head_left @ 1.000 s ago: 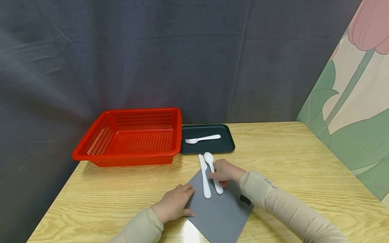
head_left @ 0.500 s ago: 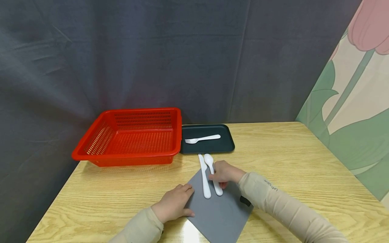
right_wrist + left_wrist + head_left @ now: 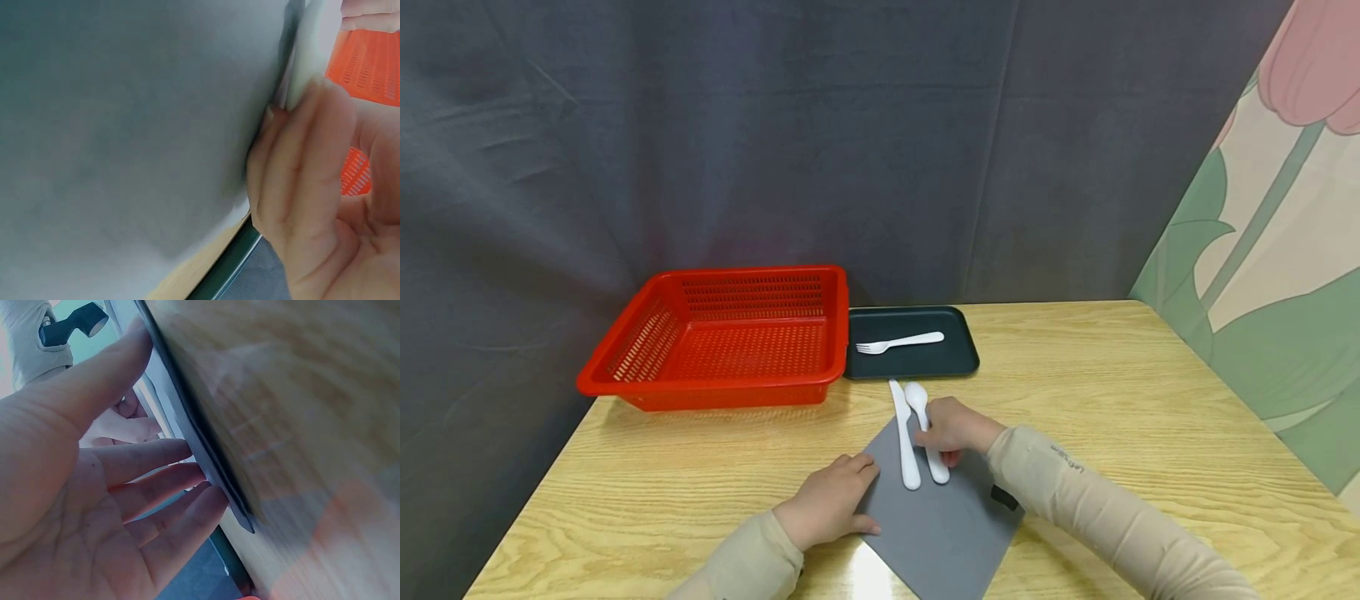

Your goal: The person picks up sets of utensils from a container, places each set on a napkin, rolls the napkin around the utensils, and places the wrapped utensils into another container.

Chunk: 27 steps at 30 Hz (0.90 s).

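Note:
A grey square sheet (image 3: 947,533) lies cornerwise on the table. On it, side by side, are a white knife (image 3: 907,450) and a white spoon (image 3: 916,395), their upper ends reaching past its far corner. My right hand (image 3: 957,423) holds the spoon by its handle, hiding part of it. In the right wrist view, the curled fingers (image 3: 306,150) are down at the sheet beside a white handle. My left hand (image 3: 833,502) rests at the sheet's left edge with fingers spread. The left wrist view shows those fingertips (image 3: 215,497) touching the sheet's edge.
A red perforated basket (image 3: 722,388) stands at the back left. Beside it is a dark green tray (image 3: 951,360) bearing a white fork (image 3: 906,342). A dark curtain (image 3: 895,150) hangs behind the wooden table (image 3: 1112,383), and a flower-patterned panel (image 3: 1285,275) stands at the right.
The spoon has slid slightly toward me beside the knife, with my right hand on it. My left hand, knife, fork, tray and basket hold their places.

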Motion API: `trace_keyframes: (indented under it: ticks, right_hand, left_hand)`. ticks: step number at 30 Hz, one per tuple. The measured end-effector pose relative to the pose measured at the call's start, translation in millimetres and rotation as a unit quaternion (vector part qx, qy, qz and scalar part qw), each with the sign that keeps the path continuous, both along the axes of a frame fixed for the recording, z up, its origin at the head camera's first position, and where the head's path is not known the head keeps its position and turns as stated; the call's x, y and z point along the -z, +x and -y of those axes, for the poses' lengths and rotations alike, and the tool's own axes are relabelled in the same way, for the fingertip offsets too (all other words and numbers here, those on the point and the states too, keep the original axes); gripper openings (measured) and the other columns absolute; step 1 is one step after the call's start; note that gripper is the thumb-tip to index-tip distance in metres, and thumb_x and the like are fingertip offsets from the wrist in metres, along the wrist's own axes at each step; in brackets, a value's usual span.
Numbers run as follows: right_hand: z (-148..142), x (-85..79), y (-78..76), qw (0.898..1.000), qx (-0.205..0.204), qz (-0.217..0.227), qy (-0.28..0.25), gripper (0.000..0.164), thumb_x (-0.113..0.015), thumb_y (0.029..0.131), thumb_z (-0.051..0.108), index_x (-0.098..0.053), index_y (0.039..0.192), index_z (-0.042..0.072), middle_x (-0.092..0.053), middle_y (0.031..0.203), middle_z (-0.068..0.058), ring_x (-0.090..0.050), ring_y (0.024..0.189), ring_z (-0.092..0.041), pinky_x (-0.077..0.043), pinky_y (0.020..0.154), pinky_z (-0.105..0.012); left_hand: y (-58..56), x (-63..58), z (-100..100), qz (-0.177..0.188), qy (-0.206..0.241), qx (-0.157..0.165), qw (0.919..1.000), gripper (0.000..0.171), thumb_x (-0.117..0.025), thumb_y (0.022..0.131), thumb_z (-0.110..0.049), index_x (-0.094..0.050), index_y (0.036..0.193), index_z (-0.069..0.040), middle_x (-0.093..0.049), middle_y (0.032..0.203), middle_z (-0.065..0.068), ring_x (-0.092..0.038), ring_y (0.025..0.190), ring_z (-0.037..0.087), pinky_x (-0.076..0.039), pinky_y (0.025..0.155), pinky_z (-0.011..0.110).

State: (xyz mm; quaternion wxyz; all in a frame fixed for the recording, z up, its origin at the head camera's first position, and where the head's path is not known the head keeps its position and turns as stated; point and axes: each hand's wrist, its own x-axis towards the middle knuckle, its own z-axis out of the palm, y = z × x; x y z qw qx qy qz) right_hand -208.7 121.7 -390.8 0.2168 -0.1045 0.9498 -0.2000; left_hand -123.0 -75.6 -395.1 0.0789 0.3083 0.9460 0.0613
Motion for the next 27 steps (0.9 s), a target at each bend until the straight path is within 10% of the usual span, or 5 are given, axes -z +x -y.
trace_keyframes:
  ticks: [27]
  right_hand:
    - [5.0,4.1,4.4,1.000,0.017,-0.020,-0.016,0.025,-0.064,0.084,0.015,-0.052,0.064,0.005,-0.052,0.043,-0.002,-0.048,0.032,-0.006,-0.043,0.035,-0.020]
  left_hand:
    - [0.7,-0.4,-0.1,-0.005,0.002,-0.002,1.0000,0.071,-0.075,0.073,-0.045,-0.056,0.125,-0.001,-0.056,0.127,0.008,-0.055,0.109,0.023,-0.051,0.085,0.030]
